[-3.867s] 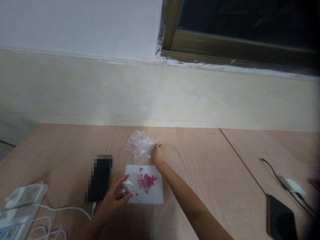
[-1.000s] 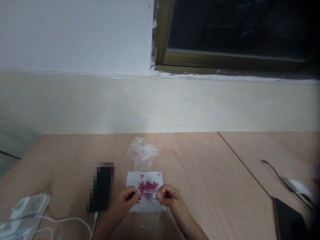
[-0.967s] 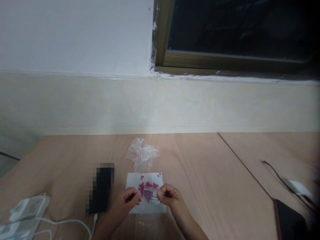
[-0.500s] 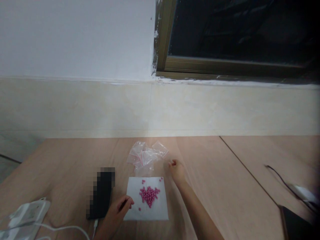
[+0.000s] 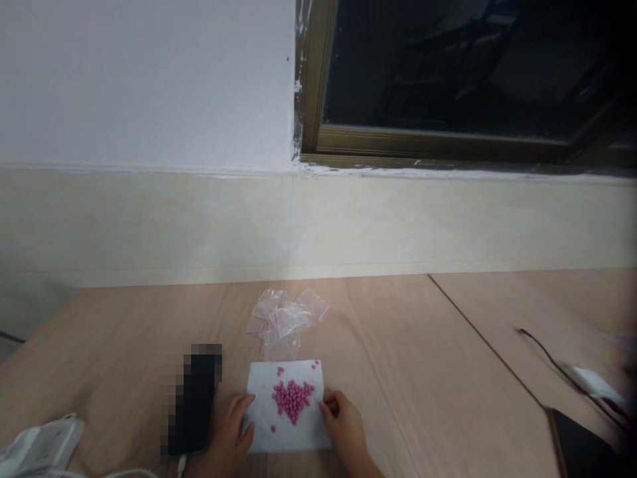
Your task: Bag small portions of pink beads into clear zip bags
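In the head view, pink beads (image 5: 292,399) lie in a loose heap at the middle of a white sheet (image 5: 311,435) on the desk (image 5: 423,385), with a few strays near its upper edge and one toward its lower left. Just beyond the sheet, clear bags (image 5: 288,317) with red seal lines lie flat in an overlapping pile, see-through to one another and the wood. The left hand (image 5: 233,428) is at the sheet's left edge, its grip released, thumb and fingers spread apart. The right hand (image 5: 347,428) touches the right edge with fingertips drawn together; whether its grip pinches the paper, I cannot tell. A black slab (image 5: 193,406), partly pixelated, lies beside the left hand.
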A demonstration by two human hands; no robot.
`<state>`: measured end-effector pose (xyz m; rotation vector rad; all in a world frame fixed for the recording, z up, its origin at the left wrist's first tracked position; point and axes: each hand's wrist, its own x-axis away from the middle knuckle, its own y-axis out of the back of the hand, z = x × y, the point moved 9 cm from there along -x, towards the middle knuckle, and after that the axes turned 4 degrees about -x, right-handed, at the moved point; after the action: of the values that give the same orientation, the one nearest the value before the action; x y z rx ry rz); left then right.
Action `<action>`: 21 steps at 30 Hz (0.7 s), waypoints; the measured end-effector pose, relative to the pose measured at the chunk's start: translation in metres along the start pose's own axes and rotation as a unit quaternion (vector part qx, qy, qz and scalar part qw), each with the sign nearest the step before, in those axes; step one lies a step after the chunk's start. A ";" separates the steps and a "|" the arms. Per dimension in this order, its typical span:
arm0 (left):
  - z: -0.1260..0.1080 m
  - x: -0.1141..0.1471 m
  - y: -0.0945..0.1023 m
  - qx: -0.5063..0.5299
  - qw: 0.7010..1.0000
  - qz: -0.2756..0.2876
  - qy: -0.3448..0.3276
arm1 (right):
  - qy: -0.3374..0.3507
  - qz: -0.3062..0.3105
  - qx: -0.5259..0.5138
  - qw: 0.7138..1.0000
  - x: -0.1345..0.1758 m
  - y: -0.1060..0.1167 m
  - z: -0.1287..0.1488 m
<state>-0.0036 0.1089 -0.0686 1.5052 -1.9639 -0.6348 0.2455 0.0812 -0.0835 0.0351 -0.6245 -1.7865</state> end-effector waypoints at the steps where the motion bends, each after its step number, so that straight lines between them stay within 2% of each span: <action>1: 0.001 0.000 -0.002 -0.013 1.000 0.003 -0.004 | -0.005 -0.003 0.028 1.000 -0.001 0.000 0.001; 5: 0.003 0.004 -0.004 -0.042 0.999 0.009 -0.022 | -0.004 -0.015 0.103 0.995 -0.004 0.000 0.006; 11: -0.005 0.013 -0.006 -0.064 0.997 0.043 -0.026 | 0.004 -0.023 0.118 0.993 -0.006 0.002 0.004; 21: -0.050 0.018 -0.021 -0.044 0.989 0.134 -0.053 | -0.013 -0.040 0.123 0.992 -0.016 0.039 -0.019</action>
<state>0.0423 0.0847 -0.0444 1.1487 -2.1404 -0.6853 0.2916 0.0810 -0.0876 0.2080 -0.8695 -1.7799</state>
